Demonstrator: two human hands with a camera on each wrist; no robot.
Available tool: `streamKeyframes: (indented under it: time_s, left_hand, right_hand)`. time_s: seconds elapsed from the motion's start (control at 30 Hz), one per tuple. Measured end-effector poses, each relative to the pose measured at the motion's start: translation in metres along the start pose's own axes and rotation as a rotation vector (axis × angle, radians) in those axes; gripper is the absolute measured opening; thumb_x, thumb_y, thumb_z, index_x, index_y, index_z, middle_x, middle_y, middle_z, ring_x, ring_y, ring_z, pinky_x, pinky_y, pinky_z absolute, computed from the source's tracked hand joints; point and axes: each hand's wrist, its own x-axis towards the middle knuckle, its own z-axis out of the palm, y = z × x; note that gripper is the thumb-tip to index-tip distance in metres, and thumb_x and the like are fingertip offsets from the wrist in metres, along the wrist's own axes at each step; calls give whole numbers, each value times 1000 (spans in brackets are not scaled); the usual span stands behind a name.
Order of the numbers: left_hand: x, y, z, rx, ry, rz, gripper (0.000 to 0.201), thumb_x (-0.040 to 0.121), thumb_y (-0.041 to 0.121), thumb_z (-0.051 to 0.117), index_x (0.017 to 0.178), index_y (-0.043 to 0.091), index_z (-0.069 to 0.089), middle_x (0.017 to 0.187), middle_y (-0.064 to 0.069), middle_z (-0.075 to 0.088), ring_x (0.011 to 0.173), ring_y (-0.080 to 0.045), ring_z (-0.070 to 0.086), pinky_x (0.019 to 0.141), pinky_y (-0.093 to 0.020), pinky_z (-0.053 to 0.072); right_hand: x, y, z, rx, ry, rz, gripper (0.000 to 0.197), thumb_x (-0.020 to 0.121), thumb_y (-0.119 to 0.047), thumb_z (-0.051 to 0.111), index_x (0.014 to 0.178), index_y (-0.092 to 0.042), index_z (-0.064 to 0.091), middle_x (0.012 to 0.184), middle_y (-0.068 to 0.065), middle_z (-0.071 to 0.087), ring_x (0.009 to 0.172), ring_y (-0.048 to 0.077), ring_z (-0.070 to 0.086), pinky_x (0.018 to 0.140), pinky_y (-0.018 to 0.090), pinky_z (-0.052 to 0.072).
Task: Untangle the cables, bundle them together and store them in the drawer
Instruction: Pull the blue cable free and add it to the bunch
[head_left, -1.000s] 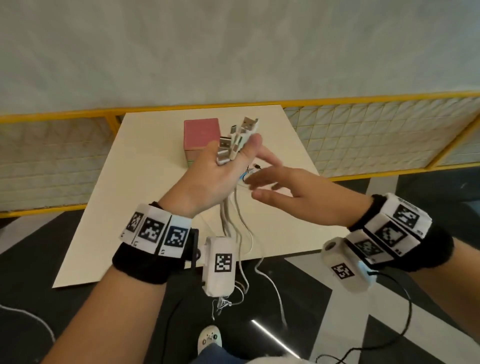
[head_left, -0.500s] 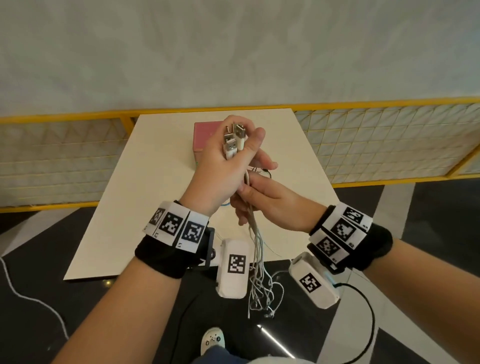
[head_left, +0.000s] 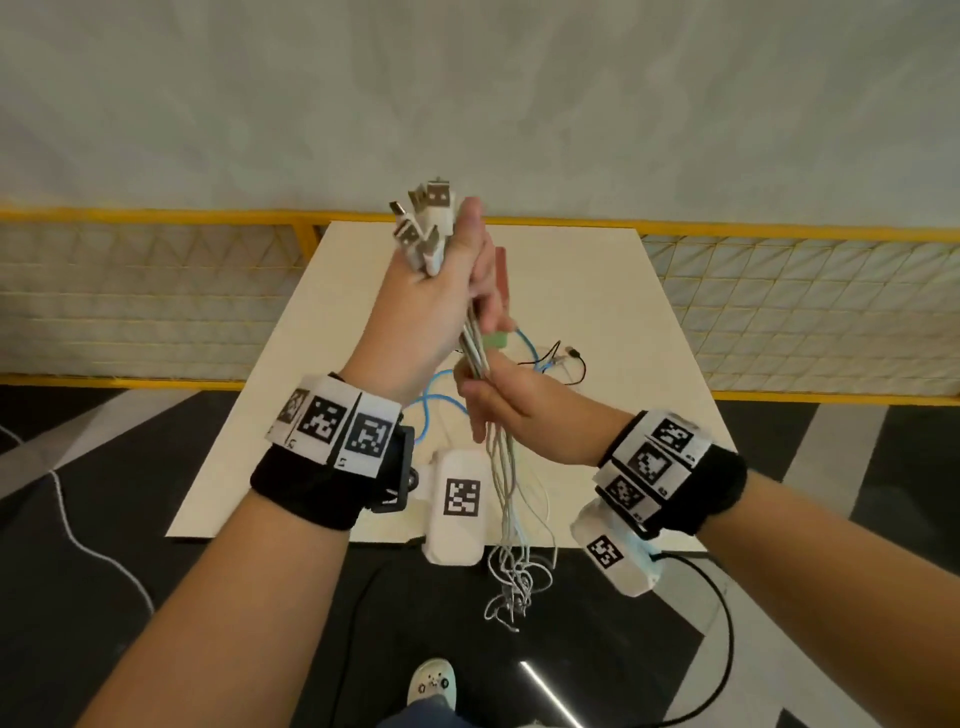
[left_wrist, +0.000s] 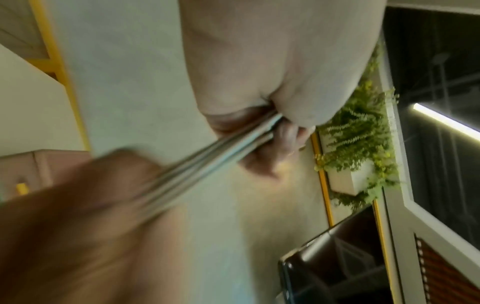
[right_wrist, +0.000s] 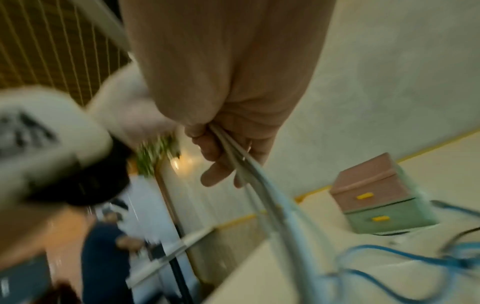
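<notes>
Presently left hand (head_left: 441, 306) gripped white cables (head_left: 501, 467) below plugs, raised over table (head_left: 597, 291); right hand (head_left: 511, 410) closed round strands lower. Risk: tangled tails snagging, plugs slipping.

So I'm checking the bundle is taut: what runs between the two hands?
Only the white cables, stretched straight from the left hand down to the right hand; the head view shows it.

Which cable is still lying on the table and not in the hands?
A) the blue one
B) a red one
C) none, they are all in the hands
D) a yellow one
A: the blue cable lies looped on the table, while the left hand and the right hand both hold the white cables.
</notes>
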Motion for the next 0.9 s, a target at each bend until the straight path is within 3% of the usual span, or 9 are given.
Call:
streamKeyframes:
  time_s: [0.1,0.2,0.33,0.4,0.47,0.6,0.7,0.8,0.9]
  left_hand:
    - [12,2,-25,-177,119,-36,47,104,41,34,62,21,30,51,8,20,39,-8,16,39,-19,14]
    - [16,-4,-44,-187,182,-74,50,99,46,42,57,23,27,48,9,19,37,-7,13,40,-18,9]
    - [25,-16,-66,-136,256,-134,53,97,46,49,55,25,24,48,9,17,37,-7,13,40,-19,9]
    - [31,-25,-75,-107,274,-165,54,100,43,47,55,24,23,46,9,18,37,-7,13,38,-17,11]
    - [36,-36,-81,-67,269,-205,55,100,43,46,53,25,24,45,9,19,37,-9,14,38,-18,12]
    - [43,-62,-85,10,256,-335,55,99,42,48,53,23,27,47,5,23,41,-13,18,41,-24,18]
    - [46,-80,-84,58,249,-398,54,99,42,49,53,21,28,45,6,26,41,-12,24,40,-22,27]
    - [49,-95,-84,55,233,-434,57,99,41,48,50,22,28,44,7,26,41,-11,23,41,-22,26]
    - [53,-109,-87,85,213,-476,56,100,42,47,50,18,36,48,3,38,40,-10,25,41,-22,22]
  right_hand:
    - [10,42,13,-150,-58,99,9,99,-7,29,93,-8,36,82,4,43,71,27,56,75,22,51]
    - [27,68,27,-116,-28,296,12,101,-19,29,97,-9,35,78,-6,41,61,14,49,76,49,54]
    - [44,71,42,50,-440,463,21,91,-10,50,110,-12,44,77,1,44,70,18,48,71,33,49]
    - [50,83,36,12,-469,465,41,80,-9,55,119,-18,46,95,3,53,90,21,56,79,28,45]
    - [56,106,25,-44,-289,521,47,80,-8,57,125,-19,48,116,5,46,114,18,49,91,25,40]
    - [65,159,9,-248,302,808,29,85,-15,56,113,-20,57,122,12,37,103,23,45,103,33,38]
    - [68,188,5,-220,309,1048,29,91,-24,53,120,-20,57,132,16,38,102,31,52,96,34,43]
    - [71,203,10,-54,371,977,28,91,-10,56,117,-3,62,124,17,57,110,31,56,101,36,43]
    - [78,190,17,420,669,840,14,84,10,58,91,0,66,101,22,64,85,28,64,82,33,57]
